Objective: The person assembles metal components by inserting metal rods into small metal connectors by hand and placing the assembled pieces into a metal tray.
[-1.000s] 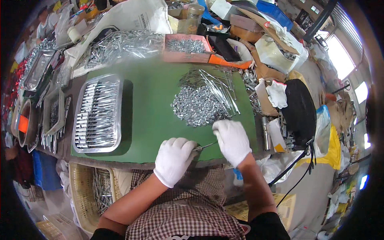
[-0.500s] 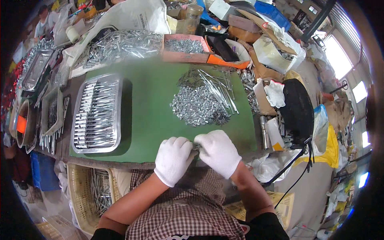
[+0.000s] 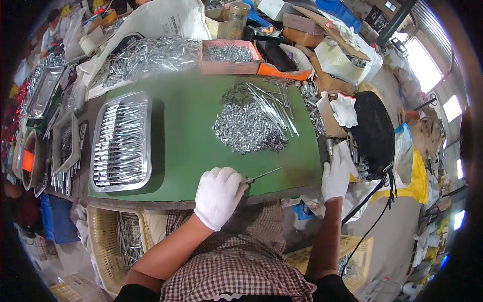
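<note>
My left hand (image 3: 220, 195), in a white glove, is closed on a thin metal rod (image 3: 265, 173) near the front edge of the green work surface. The rod points right, with a small metal fitting (image 3: 249, 179) at the fingertips. At the right edge my gloved right hand (image 3: 335, 177) is wrapped over a shiny metal cylinder (image 3: 330, 143), whose top end shows above the glove. A heap of small metal sleeves (image 3: 244, 128) lies beyond my hands. Dark small springs or clips (image 3: 239, 94) and long thin rods (image 3: 271, 108) lie against that heap.
At left a metal tray (image 3: 148, 156) holds rows of rod assemblies. Behind stand a pink box (image 3: 226, 68) of small parts and a pile of bagged metal pieces (image 3: 151, 58). A black object (image 3: 372, 131) with cables stands right; a yellow crate (image 3: 95, 226) sits below left.
My right hand has left the left hand's fingertips and moved right to the metal cylinder. The left hand has stayed in place, and the rod in it now shows.
</note>
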A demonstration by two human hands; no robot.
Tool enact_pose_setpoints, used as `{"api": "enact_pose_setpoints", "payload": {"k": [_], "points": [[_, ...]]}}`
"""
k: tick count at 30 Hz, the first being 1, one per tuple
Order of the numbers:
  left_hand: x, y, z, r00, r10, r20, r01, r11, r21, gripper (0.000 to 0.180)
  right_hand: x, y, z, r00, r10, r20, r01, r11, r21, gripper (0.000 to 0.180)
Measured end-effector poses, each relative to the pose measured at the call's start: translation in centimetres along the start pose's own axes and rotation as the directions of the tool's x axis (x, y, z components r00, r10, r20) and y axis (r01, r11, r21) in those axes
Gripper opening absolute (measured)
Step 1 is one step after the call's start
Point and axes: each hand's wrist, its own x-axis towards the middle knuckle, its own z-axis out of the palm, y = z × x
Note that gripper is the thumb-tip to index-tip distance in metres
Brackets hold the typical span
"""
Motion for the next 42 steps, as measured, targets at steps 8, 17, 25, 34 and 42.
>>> {"api": "enact_pose_setpoints", "payload": {"k": [8,17,25,34,42], "points": [[-0.6,-0.3,0.0,1.0,-0.027,0.005,0.027,0.999,0.044,0.018,-7.4,-11.1,-4.9,0.861,-0.489,0.14,0.413,0.833,0.368,0.069],[-0.7,-0.2,0.1,1.0,-0.015,0.013,0.014,0.999,0.04,0.02,-8.2,-12.4,-6.5,0.823,-0.365,0.436,0.169,0.89,0.424,0.068],[0.4,0.6,-0.2,0.998,0.045,0.032,-0.047,0.995,0.087,0.023,-2.3,-3.1,-3.5,0.974,0.196,0.112,-0.224,0.905,0.361,0.064],[0.6,0.2,-0.7,0.991,0.094,0.094,-0.114,0.964,0.24,0.011,6.1,-7.3,0.9,0.963,-0.265,-0.051,0.265,0.893,0.365,0.02],[1.5,-15.1,-17.7,0.989,-0.146,-0.031,0.143,0.87,0.473,0.01,11.0,-8.2,2.9,0.955,-0.143,0.26,0.107,0.983,0.147,0.029]]}}
